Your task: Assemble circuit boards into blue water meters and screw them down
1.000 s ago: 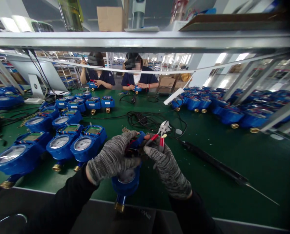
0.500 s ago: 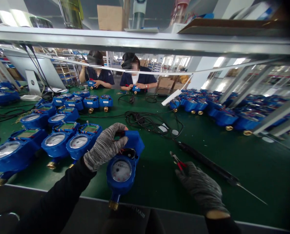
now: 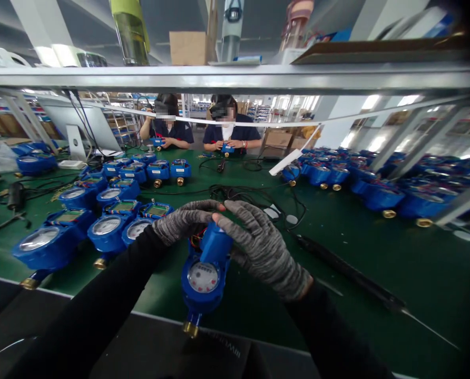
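A blue water meter (image 3: pixel 203 297) with a round dial and brass fitting lies on the green bench in front of me, nearest its front edge. Its blue cover (image 3: pixel 216 246) is tilted over the upper part, with red wires showing at the left. My left hand (image 3: pixel 189 218), in a grey knit glove, grips the cover's far left side; some fingers are hidden. My right hand (image 3: pixel 261 247), gloved alike, curves over the cover's right side, fingertips at the top edge close to the left ones. A thin metal rod (image 3: pixel 330 287) shows beside my right forearm.
Several open blue meters (image 3: pixel 106 229) stand at left, and many more (image 3: pixel 381 195) at right. A black pen-like tool with a thin tip (image 3: pixel 349 273) and tangled cables (image 3: pixel 235 192) lie on the bench. Two people sit opposite, beneath a shelf (image 3: pixel 235 79).
My right hand has left the red-handled pliers and come left onto the meter's cover. The cover has swung lower toward the dial. The pliers are out of sight now.
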`<action>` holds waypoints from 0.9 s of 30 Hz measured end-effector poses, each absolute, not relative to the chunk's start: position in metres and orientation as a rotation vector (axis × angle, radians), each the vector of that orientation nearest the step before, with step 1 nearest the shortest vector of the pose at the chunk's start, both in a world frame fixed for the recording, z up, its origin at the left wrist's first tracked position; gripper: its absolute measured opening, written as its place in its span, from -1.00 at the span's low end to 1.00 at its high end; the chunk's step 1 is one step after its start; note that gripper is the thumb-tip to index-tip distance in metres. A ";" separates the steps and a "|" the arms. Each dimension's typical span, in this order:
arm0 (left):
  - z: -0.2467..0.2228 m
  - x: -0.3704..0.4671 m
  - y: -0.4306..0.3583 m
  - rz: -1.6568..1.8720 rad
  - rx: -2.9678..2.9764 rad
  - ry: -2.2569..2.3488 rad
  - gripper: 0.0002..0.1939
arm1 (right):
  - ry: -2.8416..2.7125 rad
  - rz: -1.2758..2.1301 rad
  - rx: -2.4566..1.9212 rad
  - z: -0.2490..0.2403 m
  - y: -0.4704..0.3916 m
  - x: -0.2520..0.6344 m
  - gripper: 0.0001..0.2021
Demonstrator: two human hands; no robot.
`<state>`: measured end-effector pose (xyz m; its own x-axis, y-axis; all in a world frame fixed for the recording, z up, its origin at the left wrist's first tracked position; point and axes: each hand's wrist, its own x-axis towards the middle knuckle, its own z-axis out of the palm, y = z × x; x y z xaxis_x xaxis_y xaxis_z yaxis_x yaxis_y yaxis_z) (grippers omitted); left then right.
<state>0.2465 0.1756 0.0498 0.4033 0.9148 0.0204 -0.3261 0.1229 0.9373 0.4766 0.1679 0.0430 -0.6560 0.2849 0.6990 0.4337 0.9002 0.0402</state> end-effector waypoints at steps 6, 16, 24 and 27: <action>0.066 0.243 0.173 1.221 1.220 0.817 -0.57 | -2.220 0.287 -0.541 0.067 0.191 0.454 -0.73; 0.051 0.232 0.122 1.273 1.380 0.919 -0.56 | -1.723 0.921 -0.833 0.042 0.181 0.440 -0.79; 0.042 0.253 0.135 1.440 1.248 0.818 -0.71 | -1.778 1.253 -0.654 0.045 0.167 0.435 -0.63; 0.030 0.253 0.139 1.515 1.172 0.809 -0.75 | -1.802 1.209 -0.754 0.039 0.169 0.433 -0.65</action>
